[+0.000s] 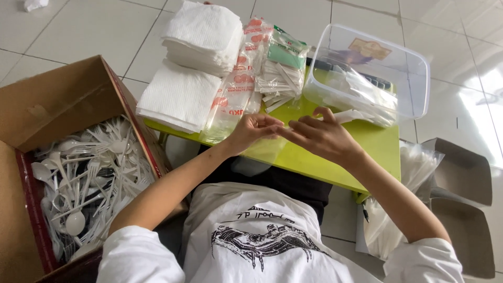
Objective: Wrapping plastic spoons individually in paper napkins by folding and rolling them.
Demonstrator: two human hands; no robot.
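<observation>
Over a green table on white tile floor, left hand and right hand pinching a clear bag

Person wears a white short-sleeved T-shirt bearing a black line-drawn graphic on the chest. Both forearms are bare below the sleeves. Dark garment visible at the lap.

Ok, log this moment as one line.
left hand: pinching clear sleeve | right hand: on same sleeve | over green table

Napkin stacks, cutlery box, clear tub
</observation>
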